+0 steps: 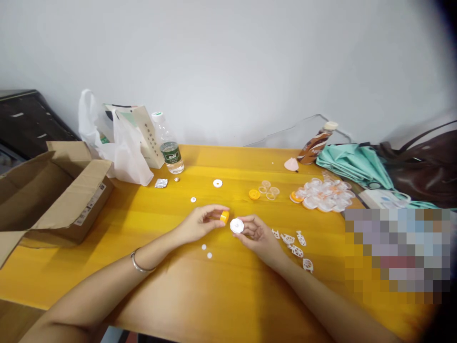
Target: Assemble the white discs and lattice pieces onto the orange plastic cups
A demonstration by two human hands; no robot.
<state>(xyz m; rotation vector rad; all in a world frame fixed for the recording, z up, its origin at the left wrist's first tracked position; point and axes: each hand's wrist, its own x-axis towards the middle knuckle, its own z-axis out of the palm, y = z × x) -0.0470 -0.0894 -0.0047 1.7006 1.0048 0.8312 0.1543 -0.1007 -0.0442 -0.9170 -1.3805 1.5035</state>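
The left hand (196, 224) pinches a small orange piece (224, 217), and the right hand (262, 240) pinches a round white piece (236, 226). Both are up over the middle of the bench (178, 295), near each other. They look light, hard and a bit slippery. The rims seem the best place to hold; a hard squeeze might crack them. Past them sit little clear cups (272, 193). Farther off, a clear bottle (171, 153) has some water-like drink. I can't tell what's inside the open cardboard box (71, 190).

Orange piece (224, 217), white disc (236, 226), yellow table (185, 300)
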